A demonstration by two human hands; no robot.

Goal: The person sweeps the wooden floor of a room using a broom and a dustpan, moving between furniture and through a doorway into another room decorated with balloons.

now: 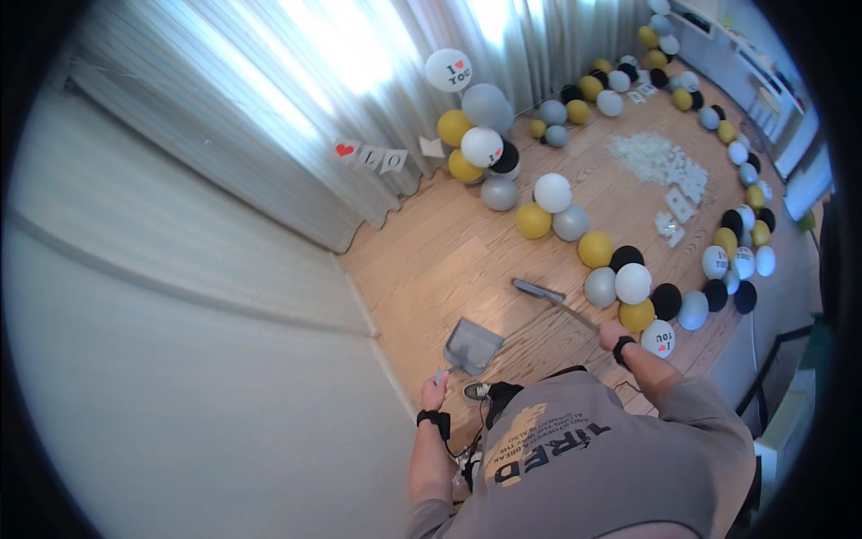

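Note:
My left hand grips the handle of a grey dustpan, whose pan lies at the floor just ahead of my shoe. In my right hand is the long stick of a broom. The broom's grey head is low over the wooden floor, to the right of and beyond the dustpan; whether its bristles touch the boards I cannot tell. Close by my right hand stand a yellow balloon and a white printed balloon.
A line of balloons curves around the floor on the right. Inside it lies a heap of white petal-like pieces with flat white items. Curtains with a letter banner hang behind; a pale wall borders the left.

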